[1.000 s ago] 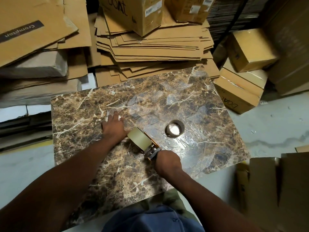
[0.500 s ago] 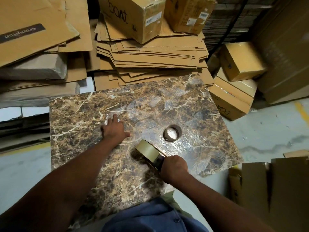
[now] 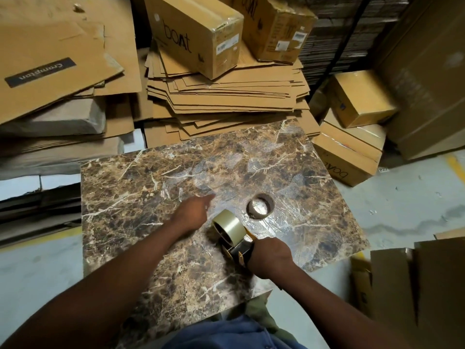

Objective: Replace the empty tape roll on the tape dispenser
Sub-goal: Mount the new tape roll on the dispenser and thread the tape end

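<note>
Marble slab (image 3: 141,197): right hand (image 3: 270,255) grips tape dispenser (image 3: 236,241); left hand (image 3: 192,210) loose, empty; empty core (image 3: 260,205) near.

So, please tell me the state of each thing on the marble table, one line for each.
Tape dispenser: held at its handle by the right hand, full tape roll mounted.
Empty tape core: off the dispenser, lying alone on the marble table.
Left hand: holds nothing, one finger pointing forward.

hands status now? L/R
Left hand: empty, fingers loosely extended over the marble slab.
Right hand: closed on the tape dispenser handle, full tape roll mounted.
</note>
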Tool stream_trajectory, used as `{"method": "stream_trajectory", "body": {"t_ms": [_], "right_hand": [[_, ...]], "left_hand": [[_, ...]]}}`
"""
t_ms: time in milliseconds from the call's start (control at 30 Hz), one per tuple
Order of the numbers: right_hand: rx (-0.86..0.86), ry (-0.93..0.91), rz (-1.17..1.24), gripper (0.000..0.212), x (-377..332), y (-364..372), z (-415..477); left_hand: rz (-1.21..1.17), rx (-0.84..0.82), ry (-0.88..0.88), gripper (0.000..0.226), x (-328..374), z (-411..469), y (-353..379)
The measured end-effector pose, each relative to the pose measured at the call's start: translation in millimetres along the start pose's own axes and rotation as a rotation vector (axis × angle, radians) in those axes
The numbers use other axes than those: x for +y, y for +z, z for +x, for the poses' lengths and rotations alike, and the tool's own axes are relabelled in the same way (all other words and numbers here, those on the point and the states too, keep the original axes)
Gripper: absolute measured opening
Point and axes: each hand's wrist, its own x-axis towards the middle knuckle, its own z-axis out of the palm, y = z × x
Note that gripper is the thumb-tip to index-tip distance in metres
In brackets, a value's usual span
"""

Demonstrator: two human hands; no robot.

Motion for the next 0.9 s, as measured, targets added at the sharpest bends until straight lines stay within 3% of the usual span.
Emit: {"method": "stream_trajectory", "body": {"t_ms": [67, 133, 167, 300, 433, 567, 767, 900], "right_hand": [[-0.015, -0.018, 0.053, 0.035, 4, -7, 3], [-0.05, -0.06, 0.103, 0.035, 9, -17, 9], [-0.081, -0.087, 0.121, 0.031, 11, -23, 13], [-0.13, -0.098, 0.398, 0.034, 17, -38, 34], [-0.071, -0.14, 0.507, 0.043, 14, -35, 59], [0.076, -0.19, 0.537, 0.049, 1, -33, 75], [0.215, -0.291, 0.279, 0.05, -21, -25, 89], [0.219, -0.343, 0.161, 0.038, -21, -18, 99]], "left_hand": [[-0.459, -0.054, -0.059, 0.052, 11, -7, -3], [-0.752, -0.12, -0.186, 0.032, 17, -13, -8], [-0.861, -0.163, -0.225, 0.034, 18, -16, -12], [-0.992, -0.273, -0.246, 0.084, 9, -19, -30], [-0.909, -0.177, -0.176, 0.086, 4, -19, -51], [-0.598, -0.047, -0.097, 0.035, -4, -13, -64], [-0.327, 0.008, -0.132, 0.031, -12, -8, -63], [-0.233, -0.017, -0.161, 0.046, -19, -3, -52]]}}
